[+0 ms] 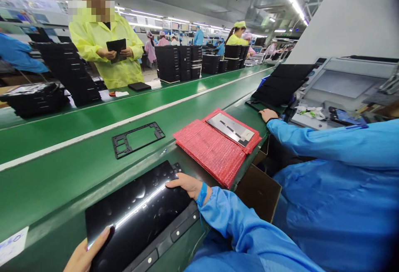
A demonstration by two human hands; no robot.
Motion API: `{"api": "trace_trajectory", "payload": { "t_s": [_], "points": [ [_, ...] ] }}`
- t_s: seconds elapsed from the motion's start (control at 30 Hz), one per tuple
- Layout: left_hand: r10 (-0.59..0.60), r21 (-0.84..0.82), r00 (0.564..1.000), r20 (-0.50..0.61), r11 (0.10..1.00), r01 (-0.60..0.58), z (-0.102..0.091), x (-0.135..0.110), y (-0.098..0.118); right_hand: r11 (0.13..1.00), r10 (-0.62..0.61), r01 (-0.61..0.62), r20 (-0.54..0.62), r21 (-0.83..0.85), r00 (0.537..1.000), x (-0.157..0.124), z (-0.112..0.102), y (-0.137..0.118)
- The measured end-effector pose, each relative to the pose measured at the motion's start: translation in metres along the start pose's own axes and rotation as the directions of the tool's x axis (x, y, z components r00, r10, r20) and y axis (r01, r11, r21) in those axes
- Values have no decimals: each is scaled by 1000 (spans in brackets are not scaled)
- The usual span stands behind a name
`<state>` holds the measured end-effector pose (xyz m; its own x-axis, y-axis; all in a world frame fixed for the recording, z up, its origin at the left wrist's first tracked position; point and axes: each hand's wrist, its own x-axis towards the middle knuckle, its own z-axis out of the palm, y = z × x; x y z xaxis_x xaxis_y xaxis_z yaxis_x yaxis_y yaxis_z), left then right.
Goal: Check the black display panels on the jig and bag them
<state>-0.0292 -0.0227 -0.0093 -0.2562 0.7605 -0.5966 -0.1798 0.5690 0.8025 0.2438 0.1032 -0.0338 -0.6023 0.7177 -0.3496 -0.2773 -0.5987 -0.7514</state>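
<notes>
A glossy black display panel (134,205) lies on the green bench at the bottom of the view, with a dark strip along its lower edge. My left hand (87,253) grips its near left edge. My right hand (183,185), in a blue sleeve and wristband, holds its upper right edge. Just beyond the panel lies a black open frame (137,139). A red bubble-wrap sleeve (210,153) with a silver metal plate (230,128) on it sits to the right, nearer my right hand.
A seated co-worker's hand (268,115) rests beside a black stack (280,85) at right. A cardboard box (258,193) sits below the bench edge. A green conveyor (62,155) runs alongside, with black stacks (168,64) beyond it. A person in yellow holds a black panel (116,46).
</notes>
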Motion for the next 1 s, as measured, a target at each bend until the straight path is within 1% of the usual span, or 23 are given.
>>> {"api": "trace_trajectory", "payload": {
  "t_s": [0.07,0.1,0.17,0.2,0.23,0.27,0.3,0.33,0.37,0.4,0.43,0.47,0.57,0.67,0.73,0.83,0.93,1.0],
  "points": [
    [-22,-48,1000,-7,999,22,-3,3,4,999,-35,35,-10,25,999,-3,0,0],
    [-36,-74,999,9,997,37,-4,4,9,998,-51,51,-13,38,999,-5,0,0],
    [-41,-103,996,77,994,49,-2,5,26,995,-80,81,-15,64,997,-8,0,-1],
    [-17,-92,993,117,995,28,0,6,37,993,-94,95,-18,76,995,-9,0,-1],
    [32,-70,991,131,997,-23,3,9,49,991,-104,106,-20,86,994,-11,0,-1],
    [119,-32,984,133,993,-116,6,15,61,989,-113,114,-20,92,993,-12,0,-1],
    [231,34,964,134,971,-237,9,23,73,988,-120,122,-23,99,992,-14,0,-1],
    [374,121,923,91,916,-383,11,34,84,985,-125,128,-30,115,992,-15,0,0],
    [475,243,878,54,847,-473,14,48,95,982,-128,132,-41,135,991,-17,0,0],
    [540,387,840,53,764,-516,16,64,105,979,-127,133,-51,157,991,-18,1,0],
    [585,530,810,40,675,-513,17,81,114,976,-124,133,-58,174,991,-19,1,0],
    [597,578,803,-2,655,-486,19,100,122,974,-120,130,-65,188,991,-20,1,0],
    [608,670,786,-107,629,-395,27,149,140,971,-107,124,-91,203,990,-22,1,0],
    [590,720,778,-217,634,-281,38,183,151,968,-91,123,-151,219,984,-23,-1,1],
    [564,724,774,-287,657,-210,45,197,154,969,-82,118,-170,218,982,-23,-2,1],
    [518,699,773,-367,701,-138,53,207,156,970,-90,127,-181,205,979,-24,-4,1],
    [487,649,776,-401,749,-134,52,206,158,972,-98,136,-196,191,976,-24,-4,1],
    [466,594,790,-399,787,-164,45,201,161,974,-95,134,-208,182,973,-25,-4,0]
  ]
}}
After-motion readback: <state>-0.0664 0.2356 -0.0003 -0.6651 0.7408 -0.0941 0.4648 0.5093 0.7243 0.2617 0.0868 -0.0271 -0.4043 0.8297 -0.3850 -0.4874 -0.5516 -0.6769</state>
